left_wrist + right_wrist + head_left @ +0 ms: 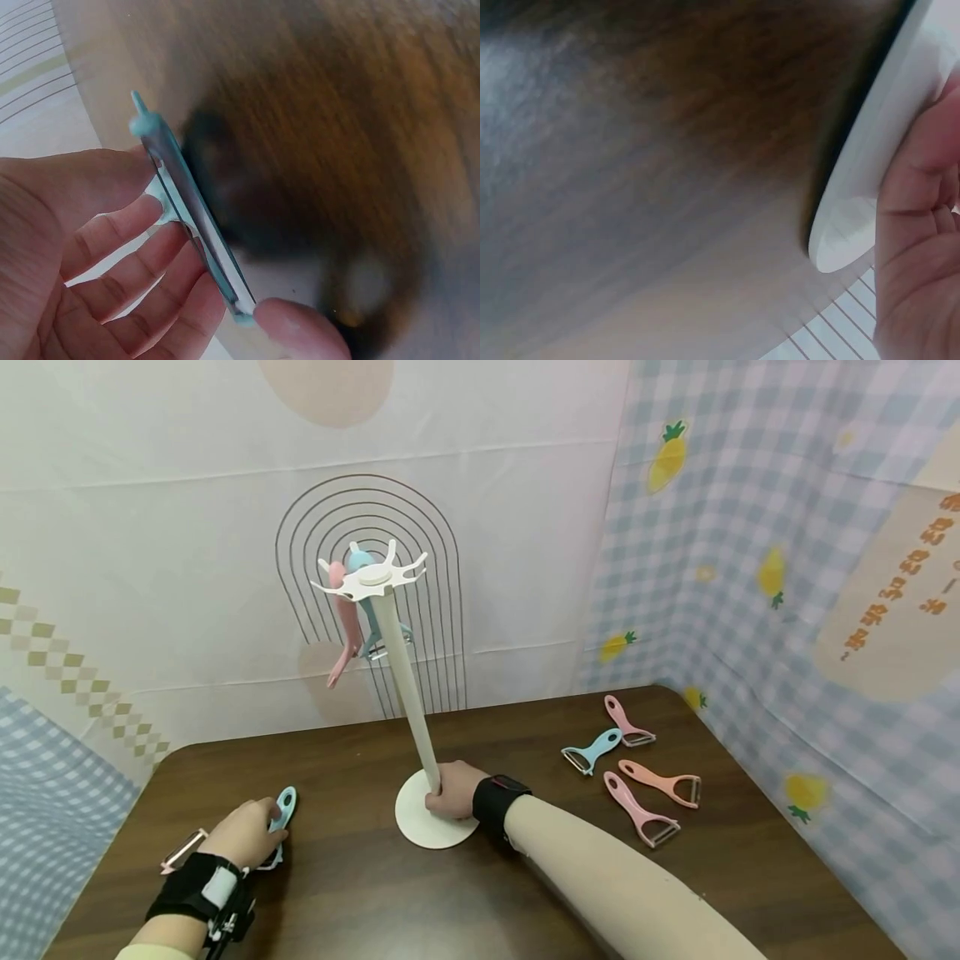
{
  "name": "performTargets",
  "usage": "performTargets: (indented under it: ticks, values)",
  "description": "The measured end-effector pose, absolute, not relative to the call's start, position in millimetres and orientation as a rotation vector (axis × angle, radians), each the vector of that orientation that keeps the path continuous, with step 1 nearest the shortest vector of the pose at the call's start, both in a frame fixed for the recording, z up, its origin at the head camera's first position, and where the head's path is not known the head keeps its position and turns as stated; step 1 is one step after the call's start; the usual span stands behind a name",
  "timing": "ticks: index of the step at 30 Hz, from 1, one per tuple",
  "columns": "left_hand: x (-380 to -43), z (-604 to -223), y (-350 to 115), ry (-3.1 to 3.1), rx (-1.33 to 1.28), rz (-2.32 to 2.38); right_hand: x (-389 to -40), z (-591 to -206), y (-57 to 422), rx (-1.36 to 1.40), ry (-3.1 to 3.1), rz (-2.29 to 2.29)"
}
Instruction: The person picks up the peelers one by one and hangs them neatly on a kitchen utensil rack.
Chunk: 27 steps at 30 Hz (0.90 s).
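My left hand (243, 835) pinches a light-blue peeler (286, 806) at the table's left side. In the left wrist view the blade end of this blue peeler (199, 217) shows edge-on, with thumb and fingers around it. A pink peeler (182, 852) lies partly hidden just left of that hand. My right hand (456, 789) grips the pole of a white rack (405, 681) low down, close above its round base (427, 822). From the hooks at the rack's top hang a pink peeler (348, 627) and a blue peeler (367, 610), side by side on the left.
Several loose peelers lie on the right of the dark wooden table (525, 877): a pink one (628, 723), a blue one (592, 752), an orange one (660, 779) and another pink one (639, 810). Printed cloth (525, 568) hangs behind the table.
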<state>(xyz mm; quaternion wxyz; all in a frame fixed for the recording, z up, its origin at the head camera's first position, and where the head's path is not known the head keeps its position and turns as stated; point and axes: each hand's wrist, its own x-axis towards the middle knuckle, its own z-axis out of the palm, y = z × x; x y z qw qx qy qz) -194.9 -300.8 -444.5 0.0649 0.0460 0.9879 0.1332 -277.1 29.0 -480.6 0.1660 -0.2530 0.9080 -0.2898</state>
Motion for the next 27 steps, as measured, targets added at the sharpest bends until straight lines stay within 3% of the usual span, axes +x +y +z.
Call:
performTargets:
  ticks: [13, 27]
  values:
    - [-195.2, -445.7, -300.1, 3.014, 0.146, 0.424, -276.5, -479.7, 29.6, -0.735, 2.603, -0.811]
    - [-191.3, -443.9, -296.2, 2.990, -0.026, 0.479, -275.2, -479.0, 30.1, -0.759, 2.608, -0.808]
